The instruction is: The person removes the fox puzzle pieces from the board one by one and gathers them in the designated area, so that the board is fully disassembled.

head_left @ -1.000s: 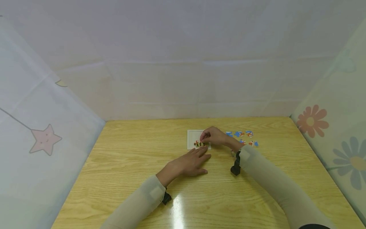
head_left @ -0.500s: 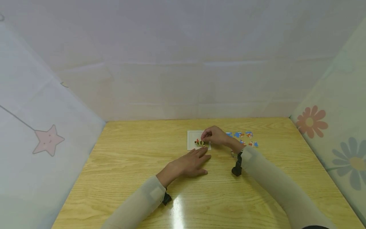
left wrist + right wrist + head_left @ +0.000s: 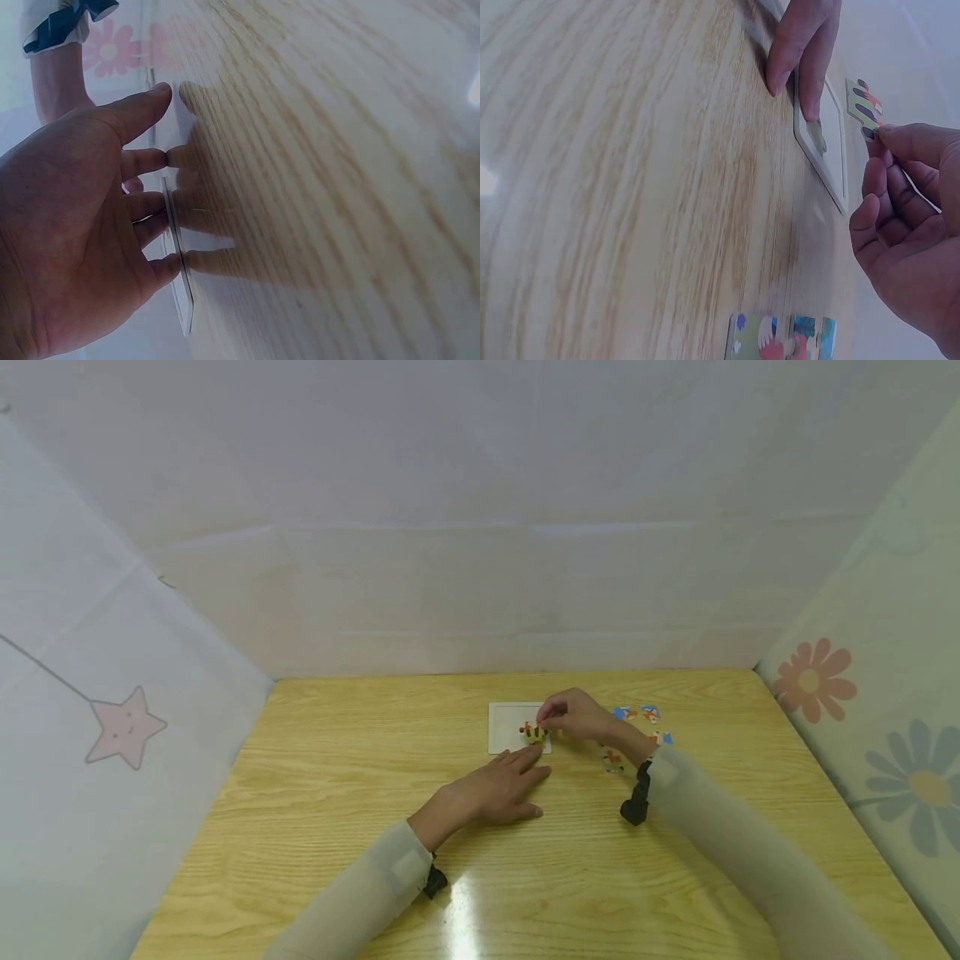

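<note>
Between thumb and fingers, my right hand [image 3: 577, 714] pinches a green jigsaw piece [image 3: 864, 105] with dark stripes and a bit of red. It is tilted over the right part of a flat white puzzle tray [image 3: 501, 728]. My left hand [image 3: 497, 787] lies with spread, straight fingers at the tray's near edge. In the right wrist view, one left fingertip presses on another green piece [image 3: 817, 137] lying inside the tray, partly covered by that finger. The left wrist view shows the left palm [image 3: 82, 217] beside the tray's edge [image 3: 184, 307].
Several loose jigsaw pieces lie right of the tray, among them a blue and orange piece [image 3: 650, 714] and a green and red one [image 3: 612, 762]. My right forearm hides part of this group. A fabric wall [image 3: 480, 602] rises behind the wooden table [image 3: 360, 735].
My right hand has drawn slightly to the right, and the striped piece has come along, lifting and tilting. My left hand has stayed in place.
</note>
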Demonstrator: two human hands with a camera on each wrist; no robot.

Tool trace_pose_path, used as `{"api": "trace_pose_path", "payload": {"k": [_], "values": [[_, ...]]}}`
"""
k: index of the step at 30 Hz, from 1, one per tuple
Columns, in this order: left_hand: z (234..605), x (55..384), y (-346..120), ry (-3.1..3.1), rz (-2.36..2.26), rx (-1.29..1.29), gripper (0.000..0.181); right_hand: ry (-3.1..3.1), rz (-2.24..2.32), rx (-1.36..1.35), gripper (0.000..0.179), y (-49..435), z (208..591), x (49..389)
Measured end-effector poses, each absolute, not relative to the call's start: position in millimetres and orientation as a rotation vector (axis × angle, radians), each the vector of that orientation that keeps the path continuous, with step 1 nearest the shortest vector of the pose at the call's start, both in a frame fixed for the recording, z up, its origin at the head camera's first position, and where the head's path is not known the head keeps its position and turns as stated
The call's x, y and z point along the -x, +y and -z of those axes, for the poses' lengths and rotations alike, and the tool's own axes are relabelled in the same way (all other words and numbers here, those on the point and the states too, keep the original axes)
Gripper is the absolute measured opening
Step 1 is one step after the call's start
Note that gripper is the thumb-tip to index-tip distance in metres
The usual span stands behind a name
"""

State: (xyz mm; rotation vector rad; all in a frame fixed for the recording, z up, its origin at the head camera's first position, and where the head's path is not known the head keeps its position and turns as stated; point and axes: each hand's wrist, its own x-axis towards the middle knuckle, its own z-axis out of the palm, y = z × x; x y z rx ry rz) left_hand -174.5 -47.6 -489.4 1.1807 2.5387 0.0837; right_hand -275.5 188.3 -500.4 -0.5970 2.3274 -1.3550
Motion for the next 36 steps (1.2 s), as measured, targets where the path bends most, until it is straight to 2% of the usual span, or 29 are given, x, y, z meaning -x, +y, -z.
{"api": "trace_pose_path", "payload": {"k": [13, 36], "values": [[489, 175, -48, 2.539, -0.093, -1.180, 0.074, 2.333, 1.374, 0.671, 0.012, 211, 491, 264], [489, 173, -47, 2.536, -0.136, -1.154, 0.073, 2.335, 1.309, 0.609, 0.011, 266, 488, 241]]}}
